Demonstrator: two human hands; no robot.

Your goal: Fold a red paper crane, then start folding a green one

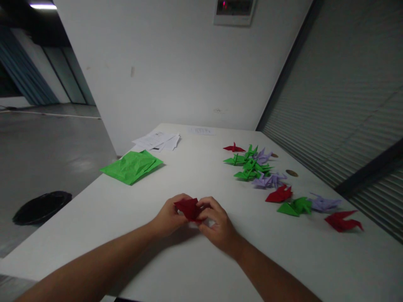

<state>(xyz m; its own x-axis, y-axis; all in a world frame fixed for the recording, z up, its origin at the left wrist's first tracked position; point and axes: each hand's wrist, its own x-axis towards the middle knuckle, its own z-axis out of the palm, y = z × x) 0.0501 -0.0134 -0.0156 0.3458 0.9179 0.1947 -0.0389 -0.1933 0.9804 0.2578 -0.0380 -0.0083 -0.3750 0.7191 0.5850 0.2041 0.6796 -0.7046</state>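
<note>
A small, partly folded piece of red paper point(189, 208) rests low over the white table point(201, 176), pinched from both sides. My left hand point(169, 217) grips its left edge and my right hand point(216, 224) holds its right edge, fingertips nearly meeting. To the right lie several folded paper cranes: a cluster of green and purple ones point(253, 165), one red crane point(234, 148) at the far end, another red one point(279, 194), a green one point(295, 206), a purple one point(324, 203) and a red one point(343, 221) nearest the right edge.
A crumpled stack of green sheets point(132, 166) lies at the table's left edge, with white printed papers point(157, 141) behind it. A black round object point(42, 206) sits on the floor to the left. A wall and blinds close off the far and right sides.
</note>
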